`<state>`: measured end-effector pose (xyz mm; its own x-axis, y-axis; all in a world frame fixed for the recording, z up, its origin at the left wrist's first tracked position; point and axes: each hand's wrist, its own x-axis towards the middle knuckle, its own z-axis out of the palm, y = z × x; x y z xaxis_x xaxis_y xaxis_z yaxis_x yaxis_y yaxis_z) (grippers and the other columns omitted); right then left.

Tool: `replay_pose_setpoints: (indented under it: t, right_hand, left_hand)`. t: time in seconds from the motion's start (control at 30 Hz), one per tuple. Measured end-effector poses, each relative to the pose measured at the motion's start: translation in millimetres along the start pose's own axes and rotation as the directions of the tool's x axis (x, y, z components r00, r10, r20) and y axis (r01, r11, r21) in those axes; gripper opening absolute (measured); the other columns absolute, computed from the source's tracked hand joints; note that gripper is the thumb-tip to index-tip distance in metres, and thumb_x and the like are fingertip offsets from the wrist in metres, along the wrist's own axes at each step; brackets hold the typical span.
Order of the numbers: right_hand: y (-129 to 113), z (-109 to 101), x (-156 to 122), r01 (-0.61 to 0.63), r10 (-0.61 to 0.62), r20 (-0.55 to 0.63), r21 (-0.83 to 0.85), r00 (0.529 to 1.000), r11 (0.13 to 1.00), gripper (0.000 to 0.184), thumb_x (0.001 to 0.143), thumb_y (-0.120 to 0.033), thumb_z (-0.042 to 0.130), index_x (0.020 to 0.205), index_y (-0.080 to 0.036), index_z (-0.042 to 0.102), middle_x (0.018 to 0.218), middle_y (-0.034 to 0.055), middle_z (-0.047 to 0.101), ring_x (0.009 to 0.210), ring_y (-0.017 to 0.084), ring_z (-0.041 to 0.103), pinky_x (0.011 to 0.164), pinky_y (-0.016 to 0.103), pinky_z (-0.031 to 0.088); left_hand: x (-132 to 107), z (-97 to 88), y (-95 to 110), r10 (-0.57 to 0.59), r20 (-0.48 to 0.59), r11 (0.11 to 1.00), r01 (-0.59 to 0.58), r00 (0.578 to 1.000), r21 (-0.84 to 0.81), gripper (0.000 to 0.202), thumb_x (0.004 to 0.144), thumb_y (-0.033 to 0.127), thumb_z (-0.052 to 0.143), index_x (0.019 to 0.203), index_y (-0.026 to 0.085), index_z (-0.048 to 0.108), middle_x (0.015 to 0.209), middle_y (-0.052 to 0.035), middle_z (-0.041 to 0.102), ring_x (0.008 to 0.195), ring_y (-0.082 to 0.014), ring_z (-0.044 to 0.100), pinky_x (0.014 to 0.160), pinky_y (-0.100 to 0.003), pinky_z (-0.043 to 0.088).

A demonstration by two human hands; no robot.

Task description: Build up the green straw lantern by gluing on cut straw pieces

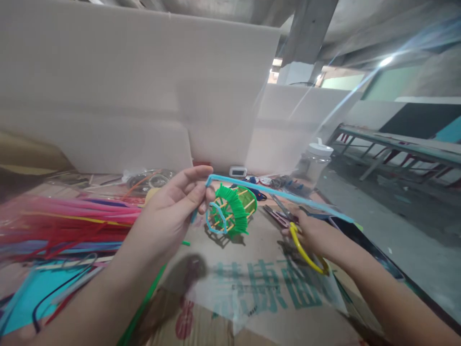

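Note:
My left hand [187, 194] is closed in a pinch on a light blue pipe cleaner [273, 188]. The stem bends near my fingertips and runs long to the right, above my other wrist. My right hand [306, 228] is closed around scissors with yellow handles [304, 252], their blades pointing away from me. Between the hands, a small frame of thin wooden sticks [251, 206] lies on its side on the cardboard. A green fringed band [236, 211] wraps its middle. Blue pipe cleaner [225, 221] rings its near end.
Bundles of pink and red pipe cleaners [90, 218] lie at left, above a blue sheet [46, 298]. Printed cardboard [252, 298] covers the work surface. A purplish tool [275, 216] lies beside the scissors. Farther back are a small digital clock [238, 171] and a lidded clear bottle [317, 161].

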<state>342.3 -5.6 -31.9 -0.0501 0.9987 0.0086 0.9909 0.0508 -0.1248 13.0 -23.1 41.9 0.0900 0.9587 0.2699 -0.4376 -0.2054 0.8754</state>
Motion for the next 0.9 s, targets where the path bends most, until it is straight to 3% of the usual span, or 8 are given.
replay_pose_setpoints:
  t: [0.17,0.27,0.33,0.43,0.5,0.57,0.77,0.9]
  right_hand:
    - [-17.9,6.5,-4.2,-0.034,0.083,0.238,-0.204,0.968,0.978,0.045,0.090,-0.032,0.058,0.124,-0.003,0.060,0.108,0.0298,0.073,0.095,0.040,0.074,0.075,0.041,0.049]
    - [-17.0,-1.9,-7.0,0.017,0.008,0.149,-0.170,0.989,0.985,0.046,0.089,-0.028,0.058,0.131,-0.010,0.059,0.107,0.0238,0.075,0.089,0.035,0.074,0.074,0.040,0.050]
    - [-18.3,-5.7,-4.1,0.172,-0.173,-0.006,-0.090,0.985,0.981,0.045,0.092,-0.026,0.057,0.136,-0.016,0.058,0.116,0.0192,0.074,0.093,0.030,0.073,0.077,0.038,0.052]
    - [-30.5,-2.2,13.8,0.490,-0.476,-0.254,-0.008,0.842,0.872,0.036,0.099,-0.026,0.052,0.134,-0.022,0.060,0.126,0.0137,0.070,0.108,0.026,0.069,0.089,0.038,0.053]
    - [-43.3,4.9,32.3,0.600,-0.561,-0.398,-0.034,0.726,0.800,0.032,0.099,-0.027,0.055,0.128,-0.021,0.066,0.120,0.0137,0.071,0.107,0.027,0.067,0.092,0.041,0.052]
    - [-55.5,11.7,50.3,0.645,-0.602,-0.404,-0.038,0.689,0.763,0.029,0.097,-0.027,0.059,0.124,-0.024,0.069,0.118,0.0113,0.071,0.107,0.026,0.066,0.092,0.038,0.051]
    - [-68.2,14.4,71.8,0.588,-0.537,-0.351,0.051,0.767,0.807,0.016,0.092,-0.016,0.060,0.084,-0.019,0.074,0.089,0.0077,0.070,0.089,0.021,0.062,0.080,0.030,0.047]
    - [-68.4,14.8,67.5,0.492,-0.392,-0.388,0.203,0.834,0.846,0.020,0.091,-0.017,0.055,0.096,-0.019,0.074,0.097,0.0081,0.074,0.094,0.023,0.065,0.084,0.033,0.048]
  left_hand:
    - [-5.4,3.1,5.3,0.003,0.005,1.000,-0.003,1.000,0.020,0.021,0.079,0.020,0.079,0.098,0.023,0.071,0.067,0.0035,0.057,0.057,-0.0060,0.051,0.052,-0.011,0.044]
    - [-6.8,4.3,7.6,-0.007,-0.006,1.000,0.007,1.000,0.009,0.017,0.082,0.017,0.075,0.097,0.023,0.072,0.067,0.0031,0.057,0.057,-0.0068,0.051,0.051,-0.012,0.044]
    - [-7.5,5.0,9.0,-0.018,-0.001,1.000,0.018,1.000,-0.021,0.016,0.081,0.015,0.075,0.095,0.023,0.073,0.067,0.0029,0.058,0.057,-0.0068,0.053,0.051,-0.011,0.044]
    - [-9.7,6.4,11.6,-0.027,0.009,0.997,0.027,1.000,-0.067,0.016,0.082,0.013,0.075,0.095,0.023,0.074,0.068,0.0027,0.060,0.057,-0.0060,0.054,0.052,-0.011,0.045]
    - [-11.6,7.5,13.2,-0.026,0.012,0.996,0.027,1.000,-0.084,0.017,0.082,0.014,0.077,0.095,0.023,0.075,0.068,0.0027,0.061,0.057,-0.0058,0.054,0.052,-0.010,0.046]
    - [-12.8,8.1,14.3,-0.024,0.018,0.995,0.026,1.000,-0.092,0.019,0.079,0.015,0.081,0.095,0.023,0.075,0.068,0.0023,0.063,0.057,-0.0059,0.055,0.051,-0.010,0.046]
    - [-10.7,6.2,14.5,-0.022,0.055,0.992,0.029,0.998,-0.121,0.018,0.076,0.016,0.084,0.091,0.022,0.077,0.067,0.0020,0.066,0.055,-0.0057,0.055,0.051,-0.010,0.047]
    - [-10.5,6.2,16.1,0.003,0.044,0.994,0.002,0.999,-0.110,0.020,0.075,0.016,0.085,0.093,0.022,0.078,0.067,0.0021,0.067,0.057,-0.0056,0.057,0.052,-0.008,0.048]
